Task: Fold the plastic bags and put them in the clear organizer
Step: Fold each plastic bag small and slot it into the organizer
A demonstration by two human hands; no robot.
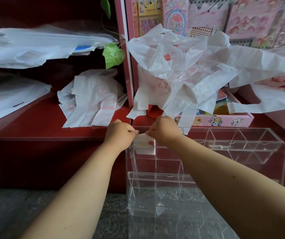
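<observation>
A folded white plastic bag (145,146) with red print sits in the top left compartment of the clear organizer (241,149). My left hand (121,132) and my right hand (164,130) both pinch the bag's upper edge from either side, fingers curled. A heap of loose white bags (190,71) with red print hangs over the pink shelf behind the organizer. Another crumpled bag (91,99) lies on the red counter (35,125) to the left.
Large white bags (26,47) lie on the upper left shelf and more at the far left (9,99). A green leaf (113,55) hangs near the pink post. A pink box (224,120) with cartoon stickers stands behind the organizer. Grey stone floor lies below.
</observation>
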